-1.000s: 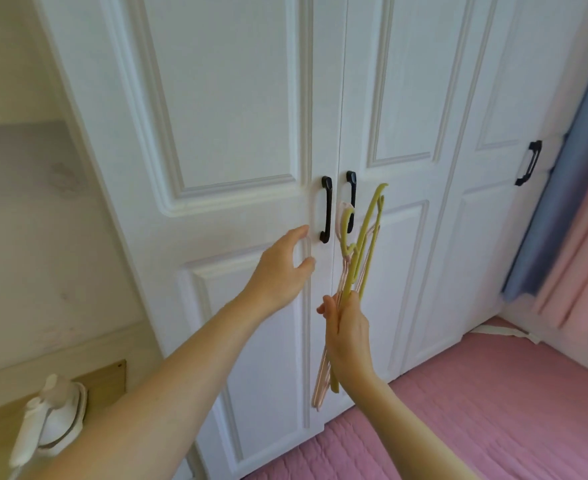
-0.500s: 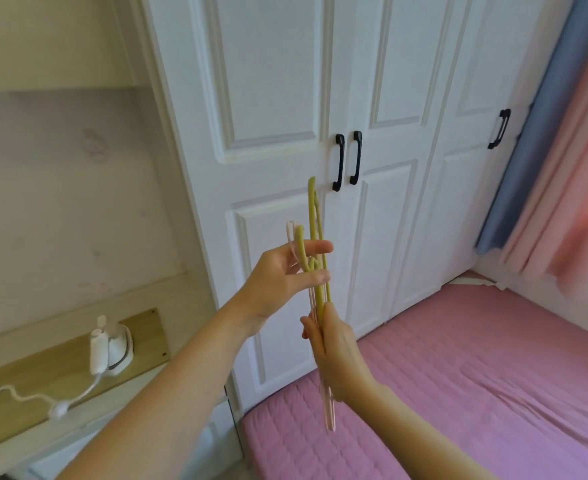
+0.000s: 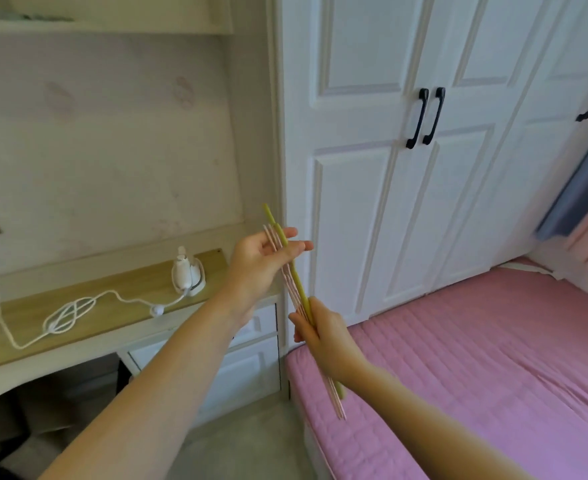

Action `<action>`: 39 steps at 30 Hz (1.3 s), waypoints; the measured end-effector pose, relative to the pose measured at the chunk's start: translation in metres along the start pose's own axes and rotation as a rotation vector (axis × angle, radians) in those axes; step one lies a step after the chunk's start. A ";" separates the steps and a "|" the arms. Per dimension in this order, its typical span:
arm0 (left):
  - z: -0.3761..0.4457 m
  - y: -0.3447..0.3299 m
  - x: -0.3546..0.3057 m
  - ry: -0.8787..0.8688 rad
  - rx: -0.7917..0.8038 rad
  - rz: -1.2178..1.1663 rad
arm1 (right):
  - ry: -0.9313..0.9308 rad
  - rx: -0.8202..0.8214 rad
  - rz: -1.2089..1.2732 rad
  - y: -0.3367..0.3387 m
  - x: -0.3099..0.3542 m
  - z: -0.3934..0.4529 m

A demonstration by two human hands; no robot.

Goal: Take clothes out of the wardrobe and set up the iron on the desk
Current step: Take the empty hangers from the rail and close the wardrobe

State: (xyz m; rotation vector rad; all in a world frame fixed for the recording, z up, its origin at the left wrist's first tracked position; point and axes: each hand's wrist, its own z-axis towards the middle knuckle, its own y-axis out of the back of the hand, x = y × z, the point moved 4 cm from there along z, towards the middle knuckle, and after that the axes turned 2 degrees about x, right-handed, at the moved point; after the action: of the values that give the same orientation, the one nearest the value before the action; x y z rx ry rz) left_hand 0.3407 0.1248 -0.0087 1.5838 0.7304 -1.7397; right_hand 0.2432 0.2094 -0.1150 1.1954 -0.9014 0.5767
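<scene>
Change: since the earlier frame the view has swung left and down, so more of the counter and its drawers shows; both hands have lowered the hangers, and the bundle now leans from upper left to lower right.
Wardrobe point(image 3: 424, 202): white panelled doors, all closed, filling the upper right; two black handles point(image 3: 424, 117) sit side by side where the middle doors meet, and a third is near the right edge.
Bed point(image 3: 476, 358): a pink quilted cover at lower right, running up to the foot of the wardrobe.
Counter point(image 3: 119, 296): a pale wood top at left, beside the wardrobe, with white drawers under its right end.
Curtains point(image 3: 576, 202): blue and pink, at the right edge.
Cord point(image 3: 67, 317): white, loosely coiled on the counter and leading to the iron.
Iron point(image 3: 187, 275): small and white, standing upright near the counter's right end, well apart from both hands.
Hangers point(image 3: 294, 275): a thin bundle, one green and several pink, held in the air in front of the wardrobe.
Left hand point(image 3: 259, 261): fingers partly straightened, pinching the upper part of the bundle.
Right hand point(image 3: 323, 337): fingers curled round the bundle lower down.
</scene>
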 end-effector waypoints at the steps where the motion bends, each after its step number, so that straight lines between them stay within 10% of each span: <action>1: -0.004 0.011 0.004 0.021 -0.033 -0.040 | -0.011 0.039 0.017 -0.010 0.003 0.000; 12: -0.034 0.094 0.051 0.168 -0.293 -0.060 | -0.484 0.648 0.583 -0.106 0.025 0.010; 39: 0.212 0.172 0.121 0.389 -0.279 -0.381 | -0.560 0.588 0.509 -0.110 -0.050 0.283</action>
State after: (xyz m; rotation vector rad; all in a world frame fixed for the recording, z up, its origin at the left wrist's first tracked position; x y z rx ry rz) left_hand 0.3383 -0.1597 -0.1006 1.6788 1.4792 -1.4998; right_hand 0.2230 -0.0889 -0.1879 1.7119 -1.6080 0.9843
